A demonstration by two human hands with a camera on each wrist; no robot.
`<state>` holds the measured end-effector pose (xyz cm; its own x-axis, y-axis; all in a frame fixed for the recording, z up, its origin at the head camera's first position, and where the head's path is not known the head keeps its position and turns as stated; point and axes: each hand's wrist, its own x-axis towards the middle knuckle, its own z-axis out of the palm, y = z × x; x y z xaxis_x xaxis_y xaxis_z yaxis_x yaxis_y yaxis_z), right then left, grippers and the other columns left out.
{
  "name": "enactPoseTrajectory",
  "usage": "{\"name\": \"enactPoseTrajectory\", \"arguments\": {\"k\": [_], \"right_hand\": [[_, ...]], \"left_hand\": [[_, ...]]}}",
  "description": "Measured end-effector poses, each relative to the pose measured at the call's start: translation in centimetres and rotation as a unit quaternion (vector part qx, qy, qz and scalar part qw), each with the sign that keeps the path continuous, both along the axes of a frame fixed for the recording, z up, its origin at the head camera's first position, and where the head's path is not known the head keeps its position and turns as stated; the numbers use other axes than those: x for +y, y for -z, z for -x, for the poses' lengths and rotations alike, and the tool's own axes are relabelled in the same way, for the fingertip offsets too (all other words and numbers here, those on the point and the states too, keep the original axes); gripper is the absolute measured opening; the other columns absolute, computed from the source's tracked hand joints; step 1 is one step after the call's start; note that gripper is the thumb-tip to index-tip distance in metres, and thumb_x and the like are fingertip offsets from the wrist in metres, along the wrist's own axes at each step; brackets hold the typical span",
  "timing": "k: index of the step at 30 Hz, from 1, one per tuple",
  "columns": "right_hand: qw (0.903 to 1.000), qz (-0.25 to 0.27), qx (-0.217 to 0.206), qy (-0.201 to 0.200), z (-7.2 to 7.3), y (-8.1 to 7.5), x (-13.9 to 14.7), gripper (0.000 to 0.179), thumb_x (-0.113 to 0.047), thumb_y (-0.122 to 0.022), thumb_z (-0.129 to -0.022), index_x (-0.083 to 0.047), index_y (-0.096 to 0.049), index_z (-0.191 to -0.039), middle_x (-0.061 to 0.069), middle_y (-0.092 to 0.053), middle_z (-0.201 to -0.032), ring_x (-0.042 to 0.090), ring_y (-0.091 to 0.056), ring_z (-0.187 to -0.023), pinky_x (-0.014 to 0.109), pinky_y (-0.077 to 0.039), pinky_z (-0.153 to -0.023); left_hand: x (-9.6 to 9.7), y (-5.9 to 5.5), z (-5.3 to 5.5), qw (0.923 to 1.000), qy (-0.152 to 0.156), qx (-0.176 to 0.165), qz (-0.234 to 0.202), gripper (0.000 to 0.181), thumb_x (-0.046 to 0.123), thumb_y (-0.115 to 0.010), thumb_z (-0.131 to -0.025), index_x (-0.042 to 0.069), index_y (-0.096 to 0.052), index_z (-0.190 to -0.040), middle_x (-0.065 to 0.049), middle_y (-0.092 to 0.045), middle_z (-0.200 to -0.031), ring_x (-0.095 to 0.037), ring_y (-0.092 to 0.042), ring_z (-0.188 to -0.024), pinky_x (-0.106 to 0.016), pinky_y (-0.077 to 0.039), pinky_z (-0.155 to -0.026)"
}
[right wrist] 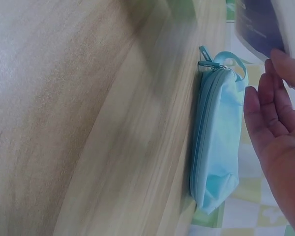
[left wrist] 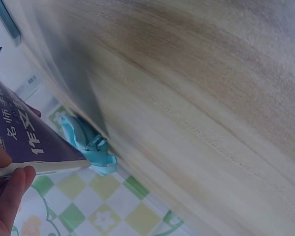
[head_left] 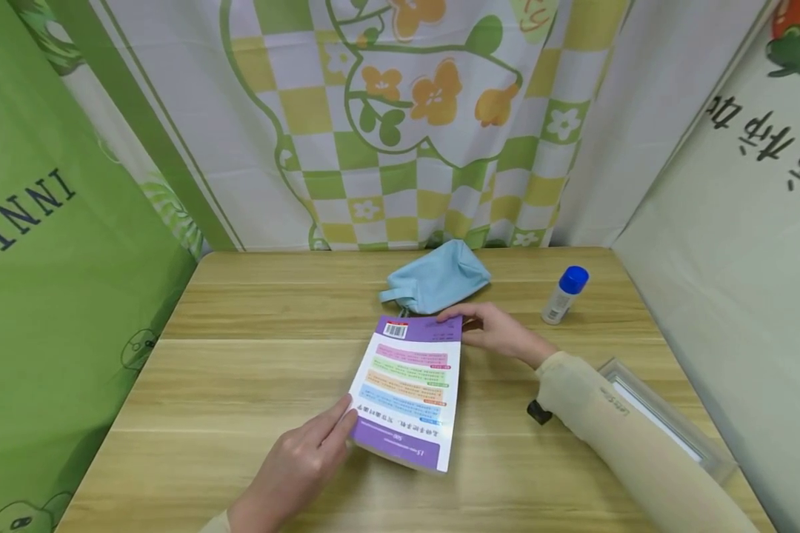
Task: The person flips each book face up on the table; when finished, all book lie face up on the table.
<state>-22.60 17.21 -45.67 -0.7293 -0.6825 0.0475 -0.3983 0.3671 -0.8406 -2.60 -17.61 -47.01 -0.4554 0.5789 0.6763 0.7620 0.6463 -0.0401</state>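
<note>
A purple-and-white book [head_left: 407, 385] is held above the table by both hands, its back cover with a barcode and coloured text bands facing up. My left hand [head_left: 300, 459] pinches its left edge near the close corner. At the far right corner my right hand [head_left: 496, 333] grips it between thumb and fingers. In the left wrist view the book's purple other cover [left wrist: 24, 128] and page edge show by the left fingers. The right wrist view has the right hand [right wrist: 280, 123] at the blurred book corner [right wrist: 260, 24].
Just beyond the book lies a light blue zip pouch [head_left: 440, 277] on the wooden table [head_left: 240, 385]. A glue stick [head_left: 564, 295] with a blue cap stands at the right. Partly behind the right sleeve lies a grey frame [head_left: 673, 412]. Printed curtains [head_left: 293, 200] enclose the table.
</note>
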Motion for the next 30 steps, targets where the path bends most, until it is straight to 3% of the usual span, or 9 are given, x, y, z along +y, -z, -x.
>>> {"name": "enactPoseTrajectory", "arguments": {"k": [19, 30], "right_hand": [[0.9995, 0.02, -0.017, 0.014, 0.25, -0.57, 0.13, 0.033, -0.002, -0.072, -0.098, -0.006, -0.072, -0.13, 0.011, -0.07, -0.131, 0.029, -0.066, -0.117, 0.059, -0.054, -0.101], [0.9996, 0.022, -0.015, 0.01, 0.3, -0.9, 0.23, 0.031, -0.002, -0.073, -0.097, -0.005, -0.073, -0.128, 0.014, -0.071, -0.127, 0.032, -0.07, -0.11, 0.047, -0.06, -0.094]], "left_hand": [[-0.21, 0.36, 0.17, 0.9999, -0.005, 0.006, -0.012, 0.037, 0.01, -0.043, -0.109, -0.011, -0.072, -0.116, -0.028, -0.07, -0.122, -0.035, -0.076, -0.097, -0.039, -0.064, -0.077], [-0.31, 0.86, -0.11, 0.9985, -0.021, -0.033, -0.038, 0.039, 0.013, -0.042, -0.108, -0.011, -0.071, -0.116, -0.028, -0.071, -0.118, -0.036, -0.076, -0.092, -0.037, -0.064, -0.074]]}}
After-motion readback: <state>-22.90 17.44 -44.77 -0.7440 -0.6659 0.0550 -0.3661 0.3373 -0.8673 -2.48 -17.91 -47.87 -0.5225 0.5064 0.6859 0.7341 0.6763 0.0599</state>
